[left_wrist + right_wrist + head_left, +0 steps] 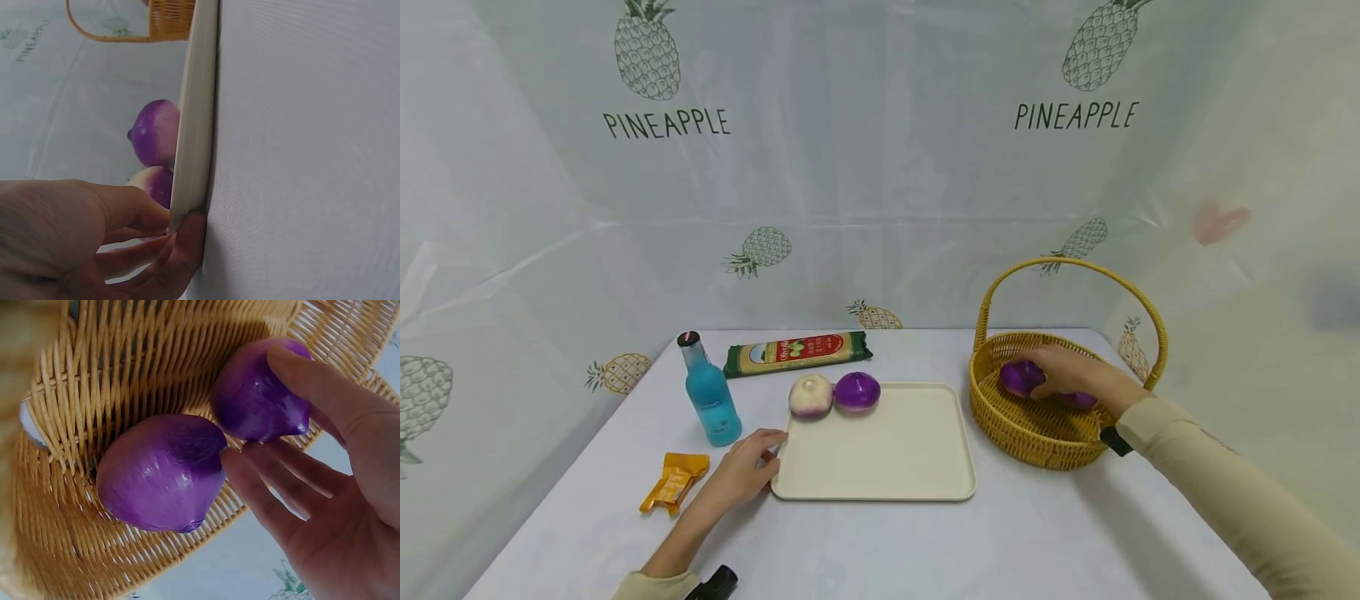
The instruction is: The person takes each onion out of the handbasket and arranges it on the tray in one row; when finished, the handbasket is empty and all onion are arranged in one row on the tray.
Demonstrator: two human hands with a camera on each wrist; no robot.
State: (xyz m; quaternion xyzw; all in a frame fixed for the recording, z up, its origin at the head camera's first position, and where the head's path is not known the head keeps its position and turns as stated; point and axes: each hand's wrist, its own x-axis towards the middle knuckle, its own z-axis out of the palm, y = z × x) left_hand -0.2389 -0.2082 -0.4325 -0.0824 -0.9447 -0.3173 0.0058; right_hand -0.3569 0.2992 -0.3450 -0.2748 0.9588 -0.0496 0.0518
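Note:
My right hand reaches into a yellow wicker basket. It pinches a purple onion between thumb and fingers. A second purple onion lies beside it in the basket, touched by one fingertip. My left hand grips the left edge of a cream tray, thumb at the rim and fingers against the side and underneath. At the tray's back left corner sit a white-and-purple onion and another purple onion, side by side.
Left of the tray stand a blue bottle and, nearer, an orange snack packet. Behind the tray lies a green-and-gold pasta packet. The tall basket handle arches over my right hand. A pineapple-print curtain hangs behind the table.

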